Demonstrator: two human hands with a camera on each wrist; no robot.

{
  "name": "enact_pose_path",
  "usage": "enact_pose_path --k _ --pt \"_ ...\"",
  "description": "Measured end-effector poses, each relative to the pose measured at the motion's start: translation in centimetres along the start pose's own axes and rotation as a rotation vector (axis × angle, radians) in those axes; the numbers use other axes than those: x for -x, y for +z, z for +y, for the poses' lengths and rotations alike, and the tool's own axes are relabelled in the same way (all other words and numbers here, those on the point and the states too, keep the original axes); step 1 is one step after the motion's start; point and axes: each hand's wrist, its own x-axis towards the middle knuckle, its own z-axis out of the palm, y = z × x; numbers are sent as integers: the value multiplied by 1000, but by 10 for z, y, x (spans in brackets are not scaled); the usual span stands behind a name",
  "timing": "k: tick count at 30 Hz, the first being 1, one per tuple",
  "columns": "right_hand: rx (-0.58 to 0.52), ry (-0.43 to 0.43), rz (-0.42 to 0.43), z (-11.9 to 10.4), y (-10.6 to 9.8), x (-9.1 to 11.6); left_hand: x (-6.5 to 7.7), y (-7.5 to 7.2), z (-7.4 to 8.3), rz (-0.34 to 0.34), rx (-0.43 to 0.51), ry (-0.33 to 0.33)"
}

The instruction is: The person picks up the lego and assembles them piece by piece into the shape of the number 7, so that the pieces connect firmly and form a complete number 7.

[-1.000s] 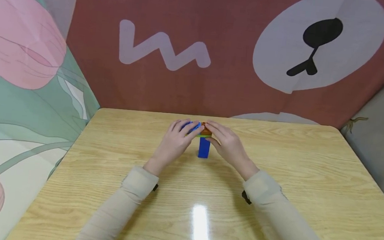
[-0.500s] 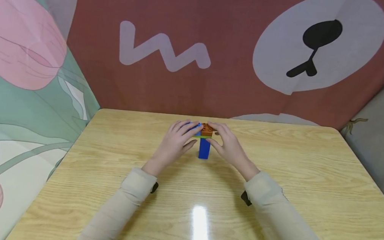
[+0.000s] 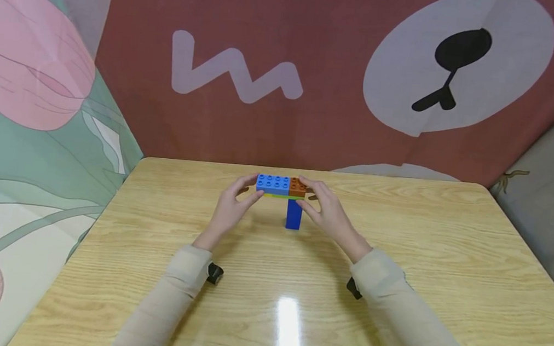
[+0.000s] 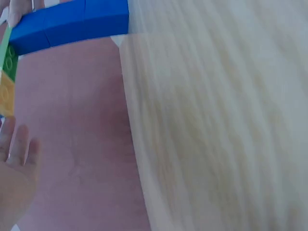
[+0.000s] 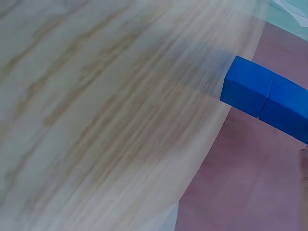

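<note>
A toy building-brick structure stands on the table, a column of stacked dark blue bricks (image 3: 294, 214) under one end of a flat top. The top carries a lighter blue studded brick (image 3: 273, 183) beside an orange-brown brick (image 3: 298, 187), over a thin green and yellow layer. My left hand (image 3: 229, 204) holds the top's left end, thumb at the front corner, fingers at the side. At the opposite end, my right hand (image 3: 330, 213) pinches the top between thumb and fingers. From below, the left wrist view shows a green brick (image 4: 9, 57) and a yellow brick (image 4: 6, 94).
The wooden table (image 3: 448, 254) reaches back to a wall hanging (image 3: 241, 131) with a printed bear face. A black strap piece (image 3: 215, 273) shows under the left cuff, another (image 3: 354, 287) under the right.
My left hand has moved left off the top of the bricks to their left end, uncovering the lighter blue brick. My right hand stays at the orange-brown end.
</note>
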Motion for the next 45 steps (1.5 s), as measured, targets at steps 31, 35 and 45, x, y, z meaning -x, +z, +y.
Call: enact_pose_path --k 31,35,45 --pt "-360 307 -21 13 2 3 -4 10 -2 -35 154 -217" --pt "-403 410 -38 12 2 1 -4 13 -2 0 155 -258" --pt "-429 572 -125 7 5 1 -1 19 -4 75 125 -331"
